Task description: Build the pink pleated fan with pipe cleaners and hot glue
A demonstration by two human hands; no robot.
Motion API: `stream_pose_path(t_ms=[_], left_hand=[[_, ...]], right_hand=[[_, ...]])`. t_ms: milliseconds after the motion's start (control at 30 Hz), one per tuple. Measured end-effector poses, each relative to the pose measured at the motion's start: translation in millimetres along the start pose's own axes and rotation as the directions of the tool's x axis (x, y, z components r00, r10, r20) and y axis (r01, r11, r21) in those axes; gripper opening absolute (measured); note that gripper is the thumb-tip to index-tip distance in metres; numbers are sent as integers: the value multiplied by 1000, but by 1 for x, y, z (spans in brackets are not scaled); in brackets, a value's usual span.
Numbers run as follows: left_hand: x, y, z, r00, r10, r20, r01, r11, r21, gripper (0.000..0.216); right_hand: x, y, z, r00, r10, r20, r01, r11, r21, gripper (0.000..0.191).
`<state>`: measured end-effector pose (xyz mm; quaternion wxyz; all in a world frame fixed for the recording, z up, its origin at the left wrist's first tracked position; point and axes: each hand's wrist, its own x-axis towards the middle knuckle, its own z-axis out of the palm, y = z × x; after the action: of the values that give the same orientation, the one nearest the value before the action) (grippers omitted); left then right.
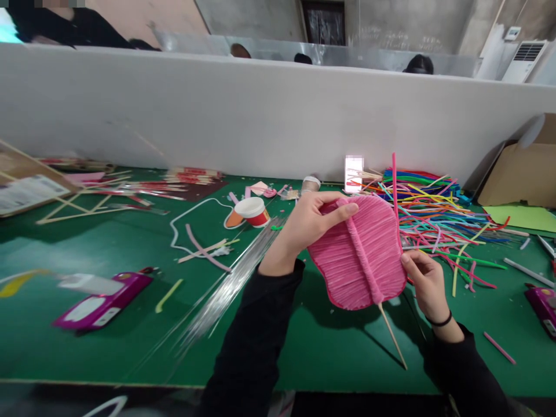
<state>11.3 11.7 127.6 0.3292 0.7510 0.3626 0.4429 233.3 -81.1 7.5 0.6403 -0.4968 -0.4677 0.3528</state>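
Note:
A pink fan-shaped piece (334, 260), covered in pink strands with a thick pink rib down its middle, is held up over the table. From the rib's lower end sticks out a thin wooden stick (393, 336). My left hand (315, 223) grips the upper left edge, thumb lying across the top of the rib. At the right edge, my right hand (428, 284) pinches the rim between thumb and fingers. A pink pipe cleaner (395, 185) rises upright by the piece's upper right side; its lower end is hidden.
Behind the right hand lies a heap of coloured pipe cleaners (438, 214). Thin metal wires (230, 284) spread left of my left arm, near a paper cup (256, 215). A purple glue gun (104, 301) lies at left, another purple tool (542, 307) at right. A lit phone (354, 174) leans on the white partition (217, 116).

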Motion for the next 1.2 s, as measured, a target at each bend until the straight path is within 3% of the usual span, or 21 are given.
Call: stream_pose_path(t_ms=[200,400,933,1200], left_hand=[[2,-2,0,1000,-19,-14,19,999,34,33],[3,-4,2,998,-23,-52,23,1000,0,33],[2,-5,7,992,-21,-128,19,1000,-14,32],[1,0,5,998,-5,-57,6,1000,4,31]], right_hand=[[0,-1,0,1000,3,-14,-3,1000,-12,32],[-1,5,0,993,12,-113,-14,1000,-16,35],[0,10,-4,988,-54,-142,46,997,-54,34],[0,7,-6,987,-80,-137,74,996,-47,32]])
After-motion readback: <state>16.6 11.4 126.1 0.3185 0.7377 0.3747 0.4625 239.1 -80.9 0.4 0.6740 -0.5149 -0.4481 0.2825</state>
